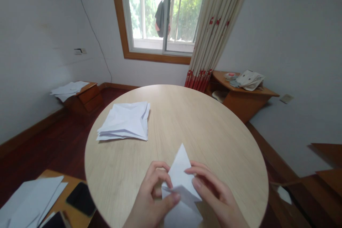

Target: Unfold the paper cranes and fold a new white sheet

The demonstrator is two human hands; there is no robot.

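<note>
Head view, folded paper (181, 165), between fingers (204, 173)

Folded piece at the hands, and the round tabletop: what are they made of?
The folded piece looks like plain matte white paper: thin edges, sharp creases. The round tabletop looks like pale wood or wood-effect laminate, smooth with a slight sheen; fine grain shows, but real or printed is unclear.

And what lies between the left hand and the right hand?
In the head view, a folded white paper lies between the left hand and the right hand, both touching it.
</note>
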